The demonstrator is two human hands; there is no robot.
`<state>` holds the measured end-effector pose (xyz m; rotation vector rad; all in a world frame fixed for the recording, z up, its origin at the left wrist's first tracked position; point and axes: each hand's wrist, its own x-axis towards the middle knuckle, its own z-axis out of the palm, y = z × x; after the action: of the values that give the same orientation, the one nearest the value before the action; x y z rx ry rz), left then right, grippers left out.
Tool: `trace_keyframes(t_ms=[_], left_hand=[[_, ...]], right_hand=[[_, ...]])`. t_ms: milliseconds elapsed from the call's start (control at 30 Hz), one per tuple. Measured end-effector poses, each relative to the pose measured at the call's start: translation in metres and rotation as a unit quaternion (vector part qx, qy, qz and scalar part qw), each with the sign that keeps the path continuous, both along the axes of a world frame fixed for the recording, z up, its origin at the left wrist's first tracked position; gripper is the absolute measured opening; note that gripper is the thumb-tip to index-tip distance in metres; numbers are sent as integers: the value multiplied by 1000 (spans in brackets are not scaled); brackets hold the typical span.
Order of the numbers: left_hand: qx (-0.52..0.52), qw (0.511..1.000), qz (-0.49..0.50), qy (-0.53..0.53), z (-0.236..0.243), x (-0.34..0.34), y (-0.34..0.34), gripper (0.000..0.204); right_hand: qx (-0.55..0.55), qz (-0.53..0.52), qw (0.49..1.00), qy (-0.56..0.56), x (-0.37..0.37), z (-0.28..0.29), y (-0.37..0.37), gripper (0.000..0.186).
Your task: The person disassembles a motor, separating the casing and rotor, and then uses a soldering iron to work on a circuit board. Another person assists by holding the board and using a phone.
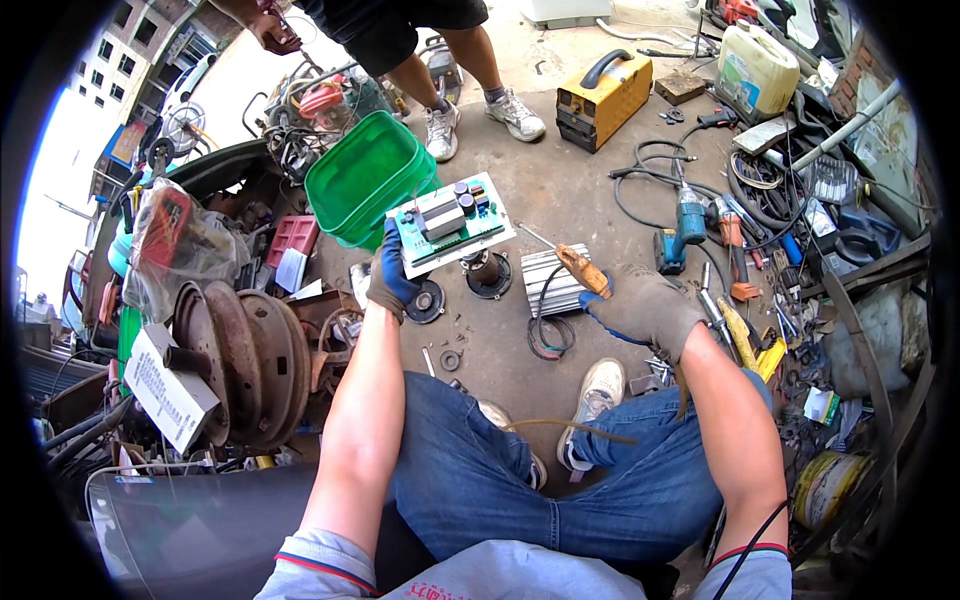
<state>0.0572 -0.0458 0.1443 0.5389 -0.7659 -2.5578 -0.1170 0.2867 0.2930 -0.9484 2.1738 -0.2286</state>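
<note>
Gloved in blue and grey, my left hand [393,275] grips the left edge of a circuit board [452,222] and holds it tilted above the ground. Capacitors, a grey heat sink and green connectors cover the board. My right hand [645,305], also gloved, is closed around the brown wooden handle of a soldering iron [580,268]. Its thin metal tip points left toward the board, apart from it. A brownish cord [575,428] hangs below the right hand and crosses over my legs. Beneath the iron lies a finned metal case [552,282] with a dark cable [553,343].
A green bin [365,175] stands behind the board. Round speaker-like parts [487,275] lie below it. Rusty wheel rims [245,360] stand at left. A yellow welder-like box [604,98], a teal power tool [684,225] and scattered tools lie at right. Another person's legs [465,60] stand ahead.
</note>
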Motion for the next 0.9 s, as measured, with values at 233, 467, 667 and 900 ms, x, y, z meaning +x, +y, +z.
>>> trace_keyframes(t_ms=[233,467,667,900], left_hand=[[3,1000,-15,-1,-7,3,-4,56],[-37,999,5,-25,-5,5,-5,54],[-36,999,30,-23,2,-8,7,48],[-96,993,-18,-60,5,-16,21,46]], right_hand=[[0,-16,999,37,1,-3,0,40],[-2,35,999,7,7,2,0,45],[-28,112,993,-13,39,-3,-20,40],[-30,136,990,-18,48,-12,-35,44]])
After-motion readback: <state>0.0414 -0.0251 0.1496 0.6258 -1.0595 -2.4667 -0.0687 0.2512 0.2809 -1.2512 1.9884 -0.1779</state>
